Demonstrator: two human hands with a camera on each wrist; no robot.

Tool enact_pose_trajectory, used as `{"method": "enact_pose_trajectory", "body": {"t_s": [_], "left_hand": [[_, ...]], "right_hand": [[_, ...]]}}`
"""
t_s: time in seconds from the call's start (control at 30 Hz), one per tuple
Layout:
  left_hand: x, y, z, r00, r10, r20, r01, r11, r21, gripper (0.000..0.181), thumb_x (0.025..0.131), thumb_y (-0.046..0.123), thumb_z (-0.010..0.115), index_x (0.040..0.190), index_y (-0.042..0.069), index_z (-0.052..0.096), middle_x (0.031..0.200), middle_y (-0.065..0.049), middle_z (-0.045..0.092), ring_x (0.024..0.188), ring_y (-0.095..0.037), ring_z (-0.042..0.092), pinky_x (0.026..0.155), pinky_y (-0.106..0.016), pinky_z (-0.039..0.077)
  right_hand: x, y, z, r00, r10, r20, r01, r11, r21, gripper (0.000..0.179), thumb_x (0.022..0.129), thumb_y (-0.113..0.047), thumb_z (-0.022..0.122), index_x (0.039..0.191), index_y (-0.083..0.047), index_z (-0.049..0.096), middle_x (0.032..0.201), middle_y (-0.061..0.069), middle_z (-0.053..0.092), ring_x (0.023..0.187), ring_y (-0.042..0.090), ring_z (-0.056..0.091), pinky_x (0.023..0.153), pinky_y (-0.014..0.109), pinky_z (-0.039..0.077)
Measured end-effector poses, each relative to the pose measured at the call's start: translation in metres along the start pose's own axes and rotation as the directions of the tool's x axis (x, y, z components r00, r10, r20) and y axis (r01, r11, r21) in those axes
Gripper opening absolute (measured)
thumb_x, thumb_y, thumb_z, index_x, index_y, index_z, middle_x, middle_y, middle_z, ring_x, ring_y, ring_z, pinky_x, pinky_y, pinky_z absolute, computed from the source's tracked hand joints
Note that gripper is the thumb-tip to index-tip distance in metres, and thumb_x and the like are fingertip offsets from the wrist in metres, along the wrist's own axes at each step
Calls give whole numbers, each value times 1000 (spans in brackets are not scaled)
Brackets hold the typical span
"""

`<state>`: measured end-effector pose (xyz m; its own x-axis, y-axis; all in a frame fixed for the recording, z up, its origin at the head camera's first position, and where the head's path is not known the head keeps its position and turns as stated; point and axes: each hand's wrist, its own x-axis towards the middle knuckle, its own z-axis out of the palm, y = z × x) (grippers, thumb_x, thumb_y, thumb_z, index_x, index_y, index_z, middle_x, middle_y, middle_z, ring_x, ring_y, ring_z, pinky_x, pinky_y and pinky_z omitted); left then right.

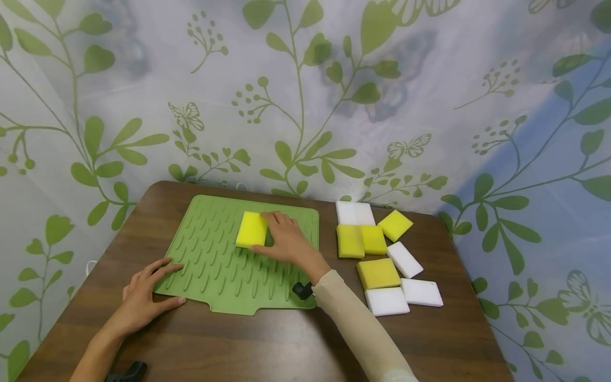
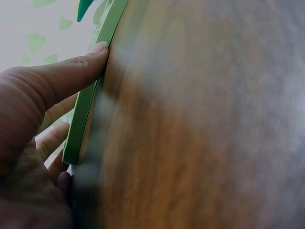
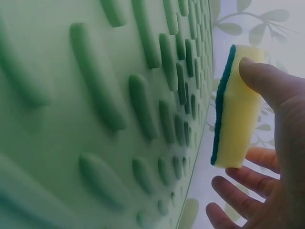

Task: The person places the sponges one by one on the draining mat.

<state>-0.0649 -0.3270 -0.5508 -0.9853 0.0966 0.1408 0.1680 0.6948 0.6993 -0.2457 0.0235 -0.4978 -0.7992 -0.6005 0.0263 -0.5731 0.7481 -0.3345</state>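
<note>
A yellow sponge (image 1: 252, 229) with a dark green scouring side is pinched by my right hand (image 1: 287, 239) over the upper middle of the green ridged mat (image 1: 219, 302). In the right wrist view the sponge (image 3: 240, 109) stands a little off the mat, its green side facing the ridges, with the thumb on one end and fingertips at the other. My left hand (image 1: 140, 297) rests at the mat's lower left corner, fingers spread and fairly straight. In the left wrist view its thumb (image 2: 71, 76) touches the mat's edge (image 2: 86, 109).
Right of the mat lie several yellow sponges (image 1: 378, 274) and several white sponge blocks (image 1: 386, 301), grouped on the brown wooden table (image 1: 267, 345). A patterned curtain (image 1: 296, 95) with green leaves hangs behind the table and along its right side.
</note>
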Motion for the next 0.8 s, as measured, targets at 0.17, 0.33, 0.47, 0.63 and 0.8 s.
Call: {"method": "enact_pose_trajectory", "body": {"t_s": [0.17,0.33,0.47,0.63,0.8], "left_hand": [[0,1,-2,1000,-2,-1,2,1000,8,77,83,24,94,151,15,59,166,-26,37,140,-67,25,92,-77,20],[1,2,-2,1000,0,-3,0,1000,11,77,83,25,94,151,16,59,166,-26,38,140,-65,26,93,-75,20],[2,2,-2,1000,3,-7,-3,1000,13,78,82,25,95,151,16,59,165,-26,38,140,-65,27,92,-74,21],[4,0,-2,1000,4,-3,-4,1000,16,78,82,26,95,151,16,59,165,-25,39,139,-65,27,91,-74,21],[4,0,-3,1000,0,-7,1,1000,19,78,82,26,95,151,16,60,165,-25,39,140,-65,28,91,-73,21]], "right_hand": [[9,-6,1,1000,-5,7,5,1000,20,96,95,-73,68,166,-19,34,163,6,46,150,26,49,124,52,43],[17,-12,-1,1000,-9,20,7,997,81,96,95,-71,69,167,-19,33,166,6,44,151,27,49,121,48,48],[23,-16,0,1000,-9,29,7,996,90,97,95,-72,69,168,-19,32,167,6,42,151,27,49,121,47,49],[30,-18,3,999,-1,41,-2,998,64,99,95,-75,66,169,-20,30,167,6,41,150,26,50,120,47,49],[35,-22,4,999,17,39,-21,996,83,99,94,-75,67,169,-21,30,166,6,42,147,25,52,117,47,52]]}}
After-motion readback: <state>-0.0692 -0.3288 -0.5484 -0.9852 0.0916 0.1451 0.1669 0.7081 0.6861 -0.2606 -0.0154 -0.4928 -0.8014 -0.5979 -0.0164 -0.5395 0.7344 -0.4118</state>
